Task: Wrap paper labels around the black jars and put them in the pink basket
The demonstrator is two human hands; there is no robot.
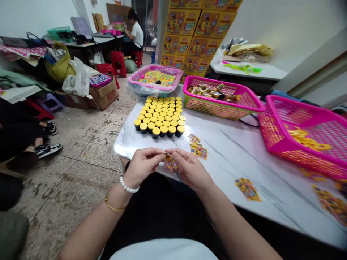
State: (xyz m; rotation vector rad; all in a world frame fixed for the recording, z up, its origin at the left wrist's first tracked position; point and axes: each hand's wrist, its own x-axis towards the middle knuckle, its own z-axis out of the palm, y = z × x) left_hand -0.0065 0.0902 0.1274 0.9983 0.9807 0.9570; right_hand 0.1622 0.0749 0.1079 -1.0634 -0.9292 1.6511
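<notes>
Between my two hands, just over the near table edge, is a small orange printed label [170, 162] with a clear margin. My left hand [145, 163] pinches its left side between thumb and fingers. On its right side, my right hand [188, 168] grips it the same way; some fingertips are hidden behind it. A few similar printed labels [200, 151] lie on the white marbled table [217, 166] to the right of my hands. Beyond my hands stand rows of small black tubs with yellow lids [159, 115], packed close together.
A pink-lined basin [132, 77] of colourful beads stands behind the tubs. One pink basket [225, 103] holds shiny wrapped tubes; another [284, 144] holds yellow plastic pieces. More labels [248, 189] lie at the right. Yellow cartons [189, 36] are stacked behind. A person [135, 32] sits far off.
</notes>
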